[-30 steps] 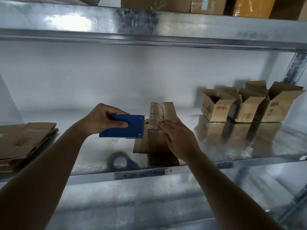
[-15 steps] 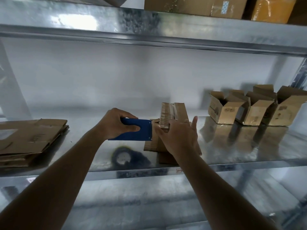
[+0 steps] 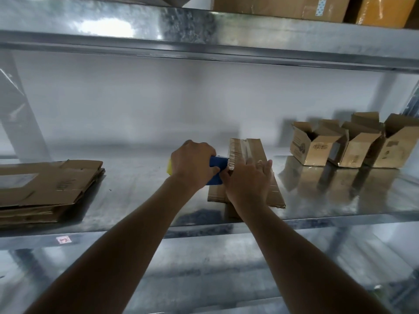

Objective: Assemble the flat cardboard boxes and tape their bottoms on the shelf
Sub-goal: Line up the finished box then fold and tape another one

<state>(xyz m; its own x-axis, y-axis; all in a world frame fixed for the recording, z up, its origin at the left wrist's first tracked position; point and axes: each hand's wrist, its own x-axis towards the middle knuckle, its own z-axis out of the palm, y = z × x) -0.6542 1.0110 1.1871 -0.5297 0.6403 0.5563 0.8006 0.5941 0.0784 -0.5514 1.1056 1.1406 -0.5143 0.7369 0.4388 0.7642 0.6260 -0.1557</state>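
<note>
My left hand (image 3: 192,164) has swung the blue tape dispenser (image 3: 217,168) in against the box (image 3: 247,171) on the shelf (image 3: 136,196), grip curled tight round it; my right hand (image 3: 247,184) now presses flat on the taped bottom, so this strip is nearly done.

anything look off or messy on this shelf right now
Nothing serious. The stack of flat cardboard at the left is loosely piled, its sheets askew with edges not lined up. The three assembled boxes at the right stand crowded together at differing angles, top flaps open. Nothing looks spilled or torn.
</note>
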